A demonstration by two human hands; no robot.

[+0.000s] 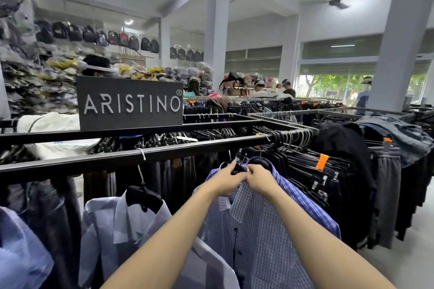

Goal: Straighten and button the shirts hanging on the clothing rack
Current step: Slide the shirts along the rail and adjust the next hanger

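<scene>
A blue-and-white checked shirt (256, 230) hangs on a black hanger from the black rack rail (98, 159), with dark buttons down its front. My left hand (226, 178) and my right hand (259, 177) meet at its collar, both pinching the fabric just under the hanger. Right behind it hangs a blue striped shirt (305, 199). To the left, a pale blue shirt (112, 225) hangs open-collared on another black hanger. A white shirt (211, 263) shows below my left forearm.
A dark ARISTINO sign (130, 103) stands on the rack top. Dark trousers on clip hangers (312, 171) crowd the rail to the right. More racks, several people and shelves of bags and shoes fill the background. Pale floor (404, 253) lies at right.
</scene>
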